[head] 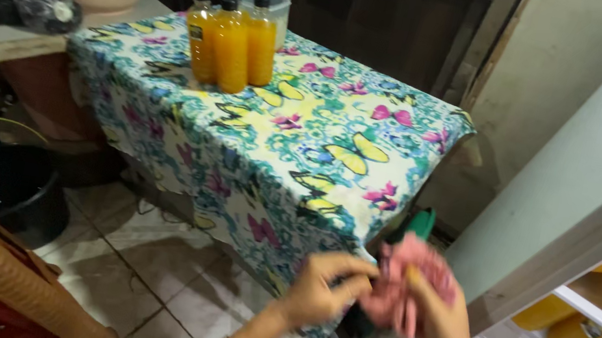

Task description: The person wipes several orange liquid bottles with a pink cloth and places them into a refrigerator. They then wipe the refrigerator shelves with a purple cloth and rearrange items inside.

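While my hands meet at the lower middle of the frame, my right hand [434, 310] has its fingers curled around a blurred pink cloth [413, 284], crumpled, perhaps knitted; my left hand [325, 287] pinches its edge, beside the butterfly-print tablecloth [298, 136].

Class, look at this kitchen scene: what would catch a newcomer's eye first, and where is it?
The butterfly-print tablecloth fills the middle, with orange drink bottles grouped at its far corner. Low in front, the left hand and right hand together hold a blurred pink cloth.
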